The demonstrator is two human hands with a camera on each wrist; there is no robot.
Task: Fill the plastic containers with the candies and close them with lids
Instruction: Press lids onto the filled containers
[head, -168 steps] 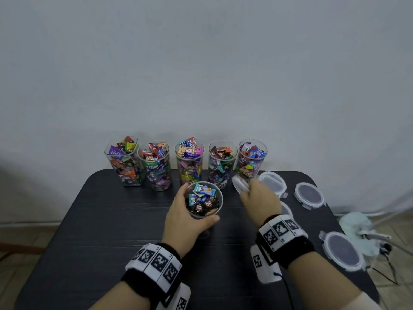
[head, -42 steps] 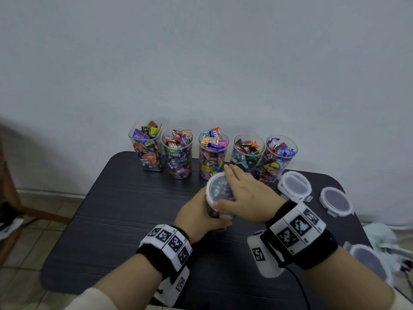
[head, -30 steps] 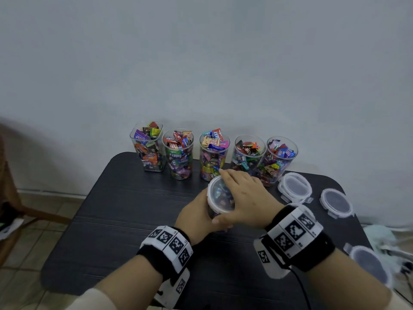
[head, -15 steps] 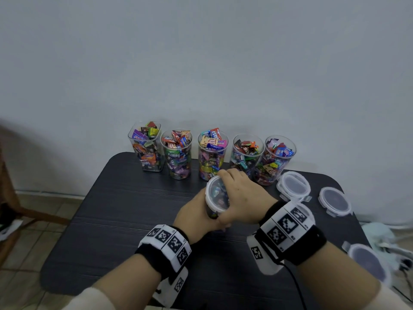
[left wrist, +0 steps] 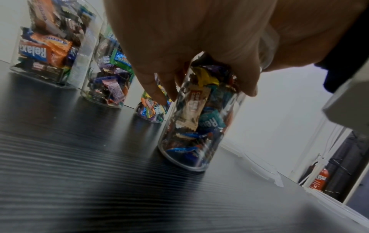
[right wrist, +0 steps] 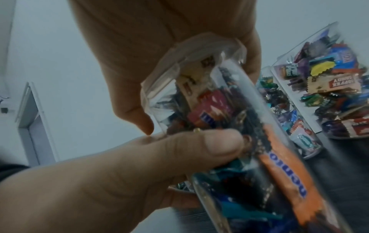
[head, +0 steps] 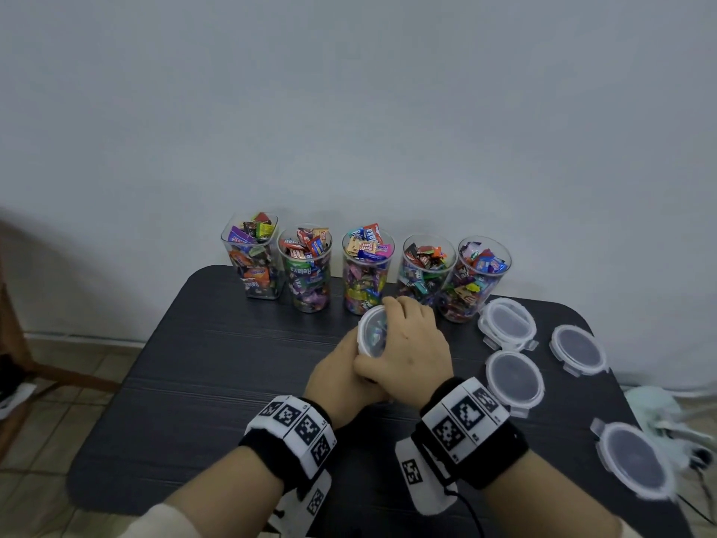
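The left hand is gripping a candy-filled container standing near the worktop's middle, in front of the far-edge row. The right hand is curling over its clear lid, pressing down.

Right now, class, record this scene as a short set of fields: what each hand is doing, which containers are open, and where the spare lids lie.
left hand: grips the candy container by its side
right hand: fingers curl over the lid, pressing it onto the held container
open containers: five filled, in a row along the wall
loose lids: four on the black table, right of the hands
lid latched: cannot tell
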